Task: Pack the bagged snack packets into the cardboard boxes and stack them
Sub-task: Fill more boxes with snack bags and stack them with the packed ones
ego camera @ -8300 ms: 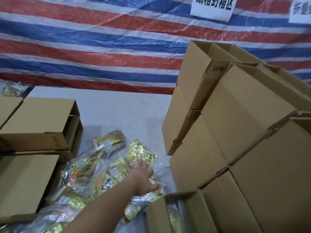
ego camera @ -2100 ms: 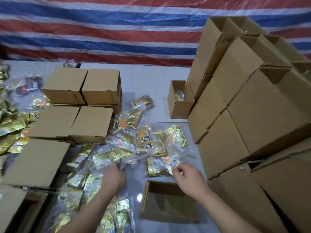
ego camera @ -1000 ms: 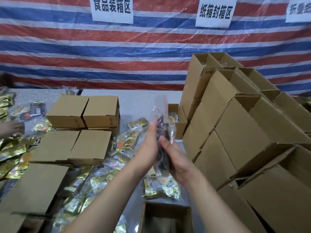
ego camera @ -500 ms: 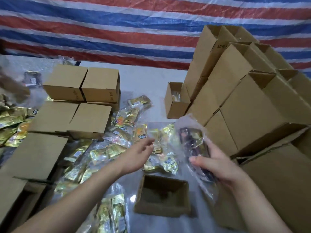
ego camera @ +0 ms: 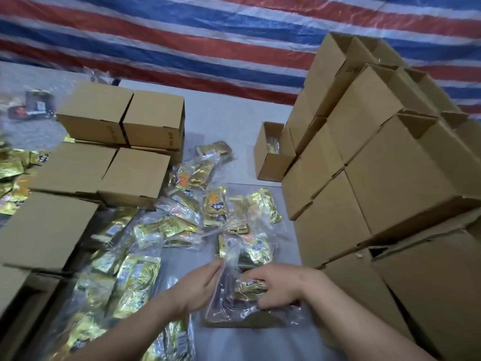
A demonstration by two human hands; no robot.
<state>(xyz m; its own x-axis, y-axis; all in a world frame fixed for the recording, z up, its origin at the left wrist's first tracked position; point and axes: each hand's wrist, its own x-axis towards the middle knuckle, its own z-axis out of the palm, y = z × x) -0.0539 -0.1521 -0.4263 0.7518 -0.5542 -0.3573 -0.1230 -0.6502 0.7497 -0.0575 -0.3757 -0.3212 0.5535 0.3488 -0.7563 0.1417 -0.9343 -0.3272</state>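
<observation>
The clear bag of snack packets [ego camera: 235, 293], held up in the right hand alone half a second ago, is now brought down over the open cardboard box [ego camera: 234, 323] at the near edge of the table, and the left hand, then apart and spread, is back on it. The left hand [ego camera: 200, 287] is laid against the bag's left edge with fingers curled around it; the right hand [ego camera: 276, 285] is pressed on the bag from the right, fingers bent over the gold packets inside. The box is almost wholly hidden under the bag. Just beyond the hands, more bagged gold packets [ego camera: 213, 207] are scattered over the grey table [ego camera: 221, 118]. A small open box with packets inside [ego camera: 269, 152] is set farther back, touching a tall stack of empty boxes [ego camera: 377, 178] on the right. Closed boxes [ego camera: 122, 118] are stacked on the left, in front of a striped tarpaulin [ego camera: 182, 35].
</observation>
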